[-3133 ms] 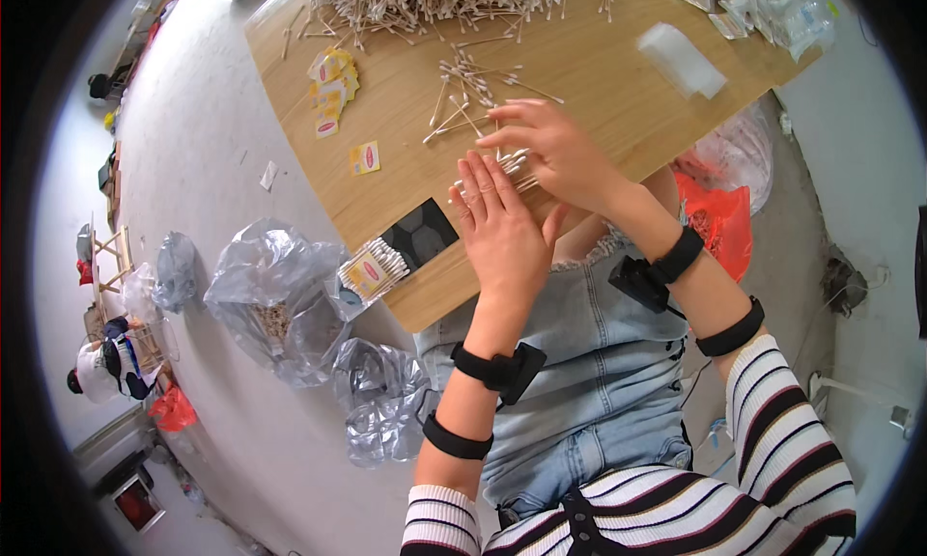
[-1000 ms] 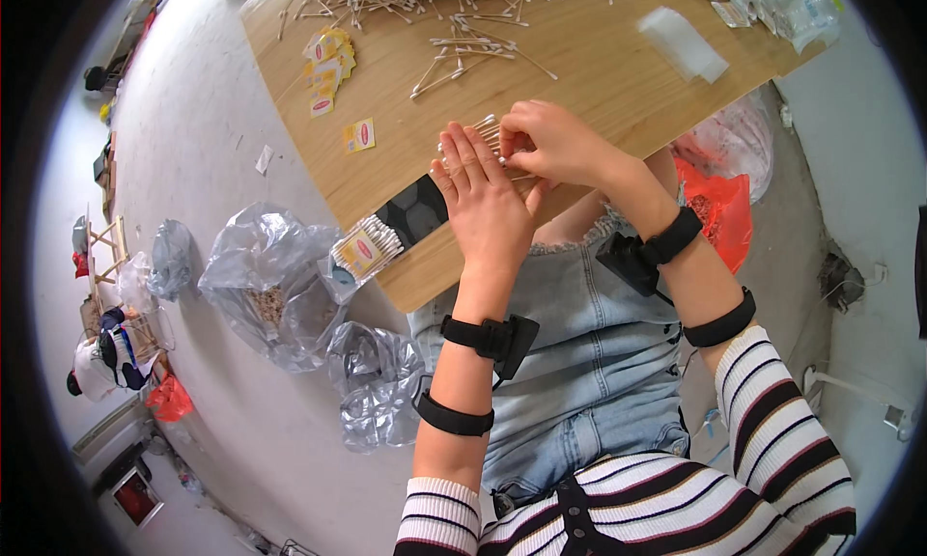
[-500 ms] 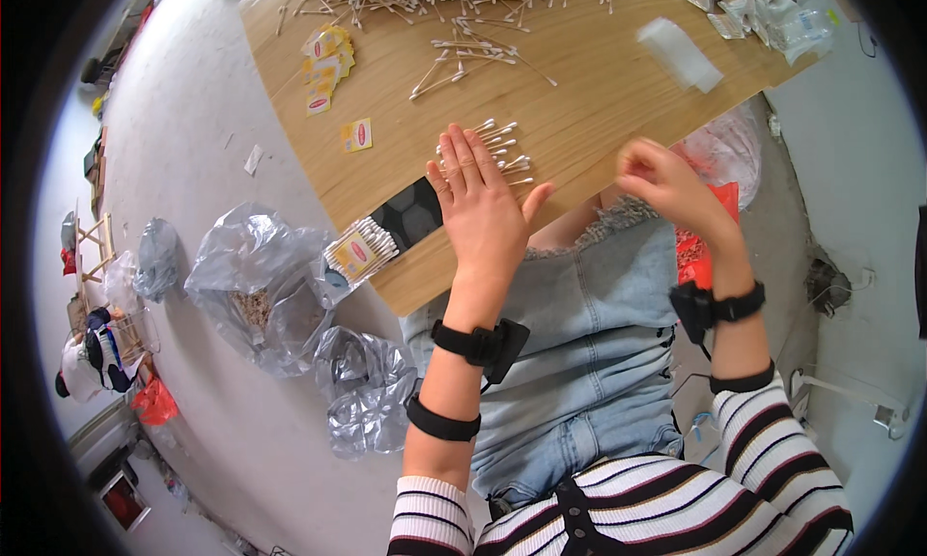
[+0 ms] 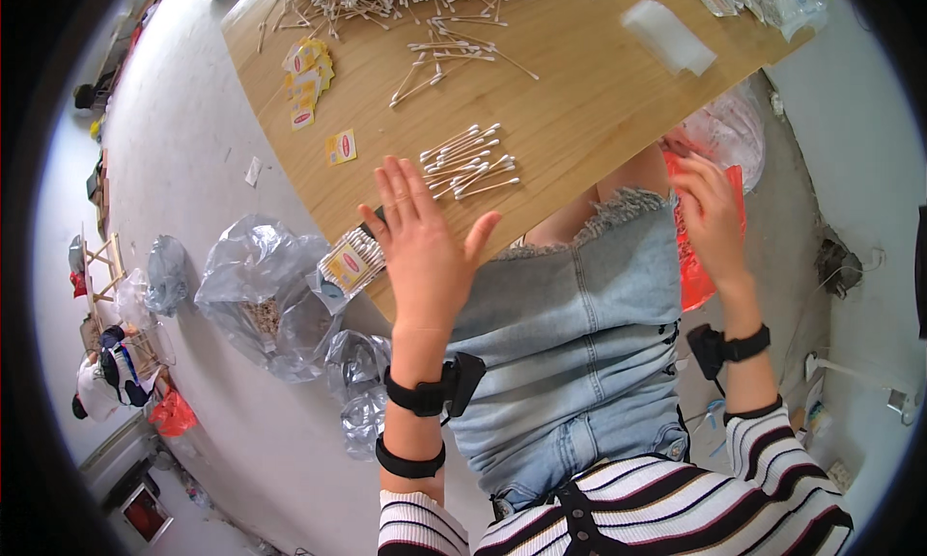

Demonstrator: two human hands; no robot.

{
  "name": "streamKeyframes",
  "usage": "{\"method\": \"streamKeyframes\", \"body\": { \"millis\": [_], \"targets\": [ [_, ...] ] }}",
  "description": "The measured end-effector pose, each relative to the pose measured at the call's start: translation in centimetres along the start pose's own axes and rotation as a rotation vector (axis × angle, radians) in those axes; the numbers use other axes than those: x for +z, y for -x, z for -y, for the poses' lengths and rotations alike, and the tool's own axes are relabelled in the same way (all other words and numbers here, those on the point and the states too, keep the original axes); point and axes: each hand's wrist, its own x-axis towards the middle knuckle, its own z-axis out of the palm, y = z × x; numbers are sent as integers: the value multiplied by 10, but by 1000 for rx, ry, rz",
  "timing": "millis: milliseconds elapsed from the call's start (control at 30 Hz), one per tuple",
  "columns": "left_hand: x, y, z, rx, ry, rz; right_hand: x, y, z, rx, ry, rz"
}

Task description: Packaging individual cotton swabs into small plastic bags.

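Right hand (image 4: 710, 213) has been pulled back over the red bag (image 4: 689, 281); left hand (image 4: 417, 236) has been shifted left, off the small swab batch (image 4: 463, 156). Hands are apart: left flat, thumb spread, nothing gripped; right's grip can't be told. Swab pack (image 4: 351, 265) is parked at the table (image 4: 570, 102)'s near-left edge. Batch, farther right, is unevenly lined up; tips probably best squared with light pressure, loose swabs (image 4: 454, 56) beyond kept unmixed.

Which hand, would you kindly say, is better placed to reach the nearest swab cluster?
Probably the left hand: open-fingered, it is close beside that swab cluster, while the right hand is off the table, by the red bag.
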Motion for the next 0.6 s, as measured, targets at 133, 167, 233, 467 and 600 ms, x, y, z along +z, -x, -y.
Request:
{"method": "streamKeyframes", "body": {
  "millis": [133, 167, 233, 467, 600],
  "targets": [
    [19, -2, -22, 118, 4, -12, 39, -47, 66, -168, -198, -95],
    [23, -6, -27, 148, -2, -30, 45, -58, 77, -216, -233, -114],
    [34, -15, -24, 172, -20, -42, 66, -75, 96, -244, -304, -147],
    [43, -53, -21, 122, -78, -40, 112, -103, 115, -88, -610, -235],
    [47, -52, -20, 112, -98, -49, 123, -100, 116, -194, -495, -280]
  ]
}}
